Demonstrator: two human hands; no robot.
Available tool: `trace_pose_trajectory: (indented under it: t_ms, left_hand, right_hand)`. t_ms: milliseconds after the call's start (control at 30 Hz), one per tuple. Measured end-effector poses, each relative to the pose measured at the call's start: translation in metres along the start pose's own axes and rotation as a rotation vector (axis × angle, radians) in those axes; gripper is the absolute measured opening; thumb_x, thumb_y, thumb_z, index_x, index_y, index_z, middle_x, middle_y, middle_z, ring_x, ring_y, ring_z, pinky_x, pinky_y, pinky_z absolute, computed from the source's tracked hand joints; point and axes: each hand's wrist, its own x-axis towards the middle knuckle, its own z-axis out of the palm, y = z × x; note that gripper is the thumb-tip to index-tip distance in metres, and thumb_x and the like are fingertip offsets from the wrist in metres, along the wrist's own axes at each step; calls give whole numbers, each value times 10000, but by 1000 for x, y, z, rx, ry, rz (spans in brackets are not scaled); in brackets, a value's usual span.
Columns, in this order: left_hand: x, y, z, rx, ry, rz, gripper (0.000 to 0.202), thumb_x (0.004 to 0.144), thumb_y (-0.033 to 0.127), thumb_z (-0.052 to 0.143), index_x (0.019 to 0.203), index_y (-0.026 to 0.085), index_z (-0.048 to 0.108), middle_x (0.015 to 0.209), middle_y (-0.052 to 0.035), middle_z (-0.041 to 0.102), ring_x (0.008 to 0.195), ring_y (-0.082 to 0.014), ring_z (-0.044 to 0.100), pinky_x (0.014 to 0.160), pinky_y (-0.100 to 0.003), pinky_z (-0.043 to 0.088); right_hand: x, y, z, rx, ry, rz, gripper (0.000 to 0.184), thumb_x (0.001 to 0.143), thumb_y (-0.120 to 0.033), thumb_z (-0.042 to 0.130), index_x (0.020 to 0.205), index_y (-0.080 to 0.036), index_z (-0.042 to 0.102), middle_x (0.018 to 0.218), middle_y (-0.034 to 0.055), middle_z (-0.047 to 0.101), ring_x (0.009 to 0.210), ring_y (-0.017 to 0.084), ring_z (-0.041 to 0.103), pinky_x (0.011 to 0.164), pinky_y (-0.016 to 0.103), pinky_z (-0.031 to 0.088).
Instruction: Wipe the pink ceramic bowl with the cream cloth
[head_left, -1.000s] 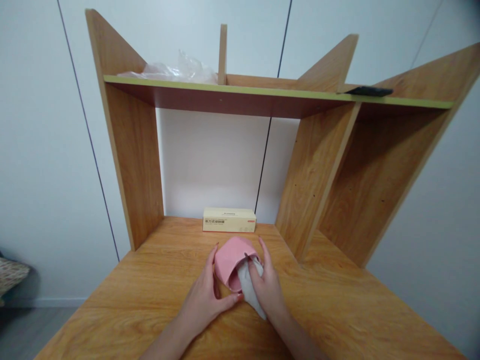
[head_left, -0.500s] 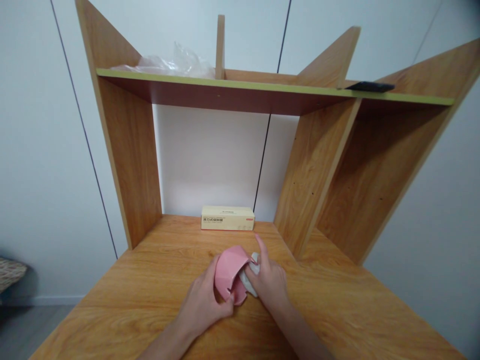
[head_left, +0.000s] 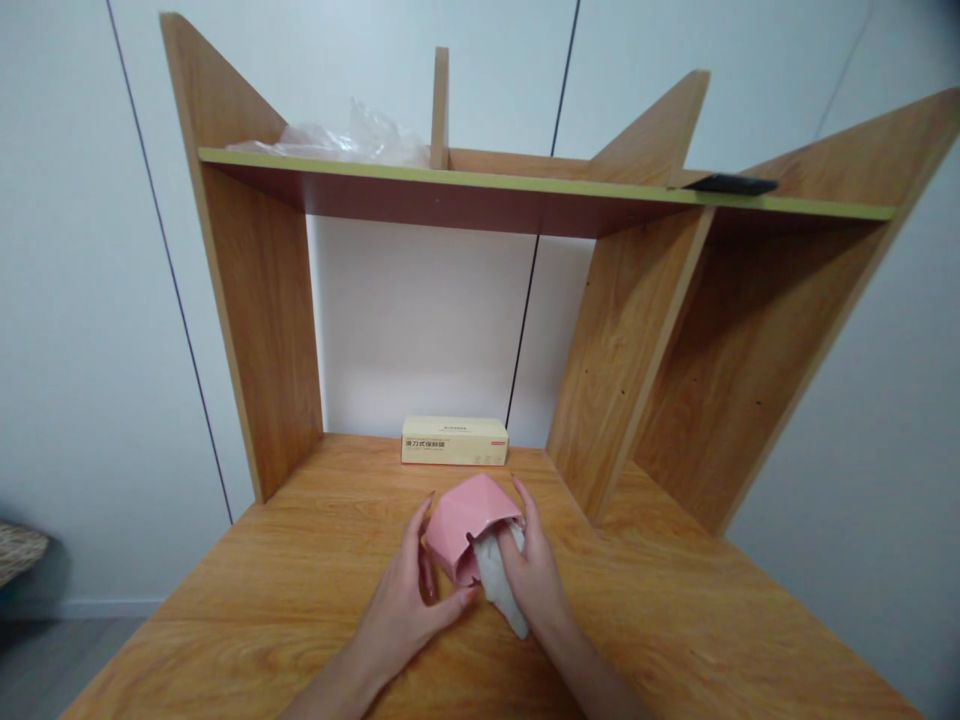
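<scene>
A pink faceted bowl point(head_left: 469, 515) with notches in its rim is tilted over the desk, its opening facing me and to the right. My left hand point(head_left: 409, 595) grips its left side, fingers round the outside and thumb at the lower rim. My right hand point(head_left: 534, 570) has its fingers inside the opening, pressing a pale grey-white cloth point(head_left: 496, 575) against the inner wall. The index finger of that hand stretches along the outside of the rim. Part of the cloth hangs out below the right fingers. The fingertips inside the bowl are hidden.
A cream box point(head_left: 454, 442) with printed lettering stands at the back of the wooden desk point(head_left: 225, 620). Over it runs a shelf point(head_left: 480, 182) holding a clear plastic bag point(head_left: 337, 142) and a flat black object point(head_left: 731, 184). Wooden uprights flank the desk.
The bowl has turned so its opening faces more toward me. My right hand has pushed further in with the cloth, and more cloth hangs down. My left hand has shifted its hold.
</scene>
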Motion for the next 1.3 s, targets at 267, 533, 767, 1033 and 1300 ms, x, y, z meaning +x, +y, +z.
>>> trace_pose_trajectory:
  t_ms: [267,533,767,1033,1300]
  left_hand:
    - [1,0,-3,148,-22,80,711,650,334,603,1270,153,306,1195,-127,524,1034,-252,532,879,-348,430]
    - [1,5,-7,422,-11,31,706,623,354,592,1275,194,372,1072,-96,619,877,-277,608,789,-389,466]
    - [0,4,-7,242,-25,-9,819,701,447,557,1357,170,153,1144,-137,558,966,-286,563,827,-419,432]
    - [6,0,1,-8,-37,-14,799,745,343,550,1354,176,61,1296,-138,401,1121,-225,458,956,-375,350]
    - [6,9,-8,134,-10,26,737,657,266,589,1314,193,264,1228,-94,501,1037,-235,525,892,-339,418]
  right_hand:
    - [1,-6,-1,-346,-86,19,676,732,-297,471,1343,-192,202,656,-2,626,604,182,597,555,251,418]
    - [6,-6,-11,-763,-41,-380,580,745,-254,431,1304,-145,316,604,32,613,600,213,582,588,286,396]
    - [2,-3,-5,-316,-54,-112,491,784,-257,372,1267,-185,330,792,38,659,701,181,615,596,250,429]
    - [0,-2,7,31,-55,39,456,761,-255,389,1208,-170,369,951,61,618,756,156,599,624,248,467]
    - [0,-3,4,-387,-110,-2,571,730,-226,442,1281,-177,302,766,43,651,710,201,618,598,265,431]
